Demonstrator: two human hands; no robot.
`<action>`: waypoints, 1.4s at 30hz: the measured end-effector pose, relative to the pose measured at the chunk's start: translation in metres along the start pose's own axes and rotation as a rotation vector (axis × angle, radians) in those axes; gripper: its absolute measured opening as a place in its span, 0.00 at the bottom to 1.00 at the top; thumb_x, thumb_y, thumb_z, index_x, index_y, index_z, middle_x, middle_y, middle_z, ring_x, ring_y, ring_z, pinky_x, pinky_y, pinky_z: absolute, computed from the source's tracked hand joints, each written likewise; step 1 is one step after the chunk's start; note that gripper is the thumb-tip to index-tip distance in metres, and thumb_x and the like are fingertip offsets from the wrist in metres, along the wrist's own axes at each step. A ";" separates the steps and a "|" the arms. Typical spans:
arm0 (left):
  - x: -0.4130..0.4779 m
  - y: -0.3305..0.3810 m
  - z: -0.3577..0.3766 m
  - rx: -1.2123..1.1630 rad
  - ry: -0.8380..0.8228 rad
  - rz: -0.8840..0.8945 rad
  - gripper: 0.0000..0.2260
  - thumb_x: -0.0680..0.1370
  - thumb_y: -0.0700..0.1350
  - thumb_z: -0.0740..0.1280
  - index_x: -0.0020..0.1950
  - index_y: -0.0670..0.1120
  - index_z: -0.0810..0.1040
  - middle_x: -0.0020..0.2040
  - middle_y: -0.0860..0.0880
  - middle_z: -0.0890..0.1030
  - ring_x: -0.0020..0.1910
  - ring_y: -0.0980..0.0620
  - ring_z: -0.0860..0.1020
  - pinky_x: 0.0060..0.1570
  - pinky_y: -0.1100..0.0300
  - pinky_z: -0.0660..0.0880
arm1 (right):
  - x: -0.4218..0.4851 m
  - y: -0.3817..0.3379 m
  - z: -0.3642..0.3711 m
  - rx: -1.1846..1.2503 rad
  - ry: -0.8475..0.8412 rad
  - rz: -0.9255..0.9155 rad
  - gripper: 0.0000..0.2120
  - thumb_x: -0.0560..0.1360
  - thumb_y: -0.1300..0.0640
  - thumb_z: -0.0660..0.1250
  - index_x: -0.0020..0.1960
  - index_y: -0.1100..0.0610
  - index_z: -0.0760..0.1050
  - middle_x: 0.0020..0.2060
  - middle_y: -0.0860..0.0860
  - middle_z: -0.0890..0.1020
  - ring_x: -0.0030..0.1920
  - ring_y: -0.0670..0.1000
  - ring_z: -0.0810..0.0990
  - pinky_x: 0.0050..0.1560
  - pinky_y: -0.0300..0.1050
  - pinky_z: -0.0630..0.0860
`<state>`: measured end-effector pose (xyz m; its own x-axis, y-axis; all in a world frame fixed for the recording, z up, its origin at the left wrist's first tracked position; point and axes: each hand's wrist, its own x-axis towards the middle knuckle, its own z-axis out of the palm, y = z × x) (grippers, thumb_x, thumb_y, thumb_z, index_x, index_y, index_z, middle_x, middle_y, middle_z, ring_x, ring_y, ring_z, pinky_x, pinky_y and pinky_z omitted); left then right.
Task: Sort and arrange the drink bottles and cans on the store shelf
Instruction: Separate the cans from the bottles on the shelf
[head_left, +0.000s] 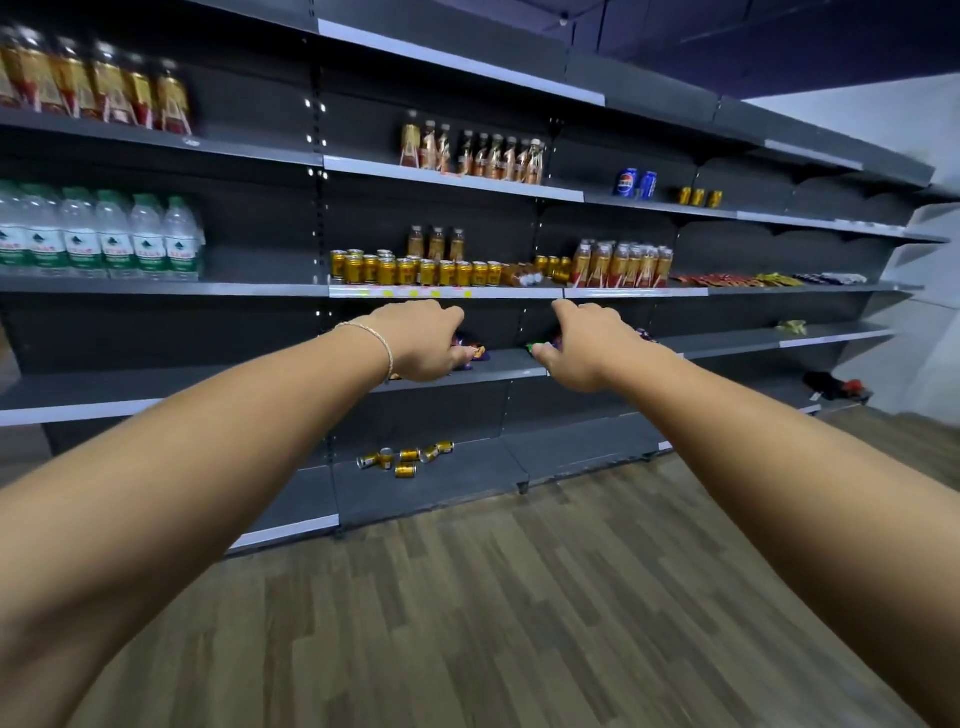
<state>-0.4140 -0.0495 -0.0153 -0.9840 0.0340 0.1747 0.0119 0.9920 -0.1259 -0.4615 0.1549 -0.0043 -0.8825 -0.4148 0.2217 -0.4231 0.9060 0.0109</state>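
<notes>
My left hand (421, 340) reaches onto the grey shelf (498, 366) below the drinks. Its fingers curl over a purple and orange packet (474, 353), with the thumb under it. My right hand (582, 345) curls over a green-ended packet (535, 346) on the same shelf. One shelf up stands a row of gold cans (415, 271) with three amber bottles (436, 242) behind. To their right an amber bottle (524, 276) lies on its side beside more upright bottles (623, 265). Several gold cans (405, 458) lie scattered on the bottom shelf.
Water bottles (98, 239) fill the left bay, with red-labelled bottles (93, 85) above them. Higher up are amber bottles (478, 155), two blue cola cans (635, 183) and three gold cans (698, 196). Flat snack packets (727, 280) lie to the right. Wood flooring (493, 623) lies underfoot.
</notes>
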 end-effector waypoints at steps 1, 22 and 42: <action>0.017 -0.008 0.005 -0.005 0.000 0.012 0.19 0.81 0.61 0.55 0.59 0.47 0.68 0.54 0.44 0.75 0.48 0.45 0.74 0.49 0.48 0.74 | 0.016 0.000 0.004 0.000 -0.002 0.008 0.29 0.80 0.41 0.60 0.73 0.57 0.61 0.64 0.60 0.73 0.64 0.63 0.69 0.57 0.56 0.72; 0.315 -0.172 0.103 -0.118 -0.016 0.032 0.21 0.81 0.60 0.56 0.66 0.46 0.68 0.60 0.44 0.75 0.55 0.43 0.75 0.54 0.46 0.75 | 0.332 -0.014 0.086 0.053 -0.006 0.007 0.27 0.78 0.45 0.64 0.71 0.56 0.64 0.60 0.59 0.76 0.61 0.61 0.73 0.59 0.55 0.75; 0.654 -0.204 0.140 -0.018 -0.049 0.017 0.27 0.81 0.60 0.55 0.73 0.44 0.63 0.68 0.41 0.72 0.65 0.40 0.72 0.61 0.47 0.72 | 0.671 0.098 0.156 0.090 0.005 -0.083 0.28 0.77 0.47 0.66 0.73 0.57 0.65 0.65 0.59 0.76 0.64 0.61 0.74 0.59 0.50 0.73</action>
<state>-1.0847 -0.2464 -0.0125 -0.9912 0.0450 0.1249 0.0311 0.9934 -0.1108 -1.1269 -0.0478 -0.0063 -0.8429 -0.4874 0.2281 -0.5115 0.8573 -0.0582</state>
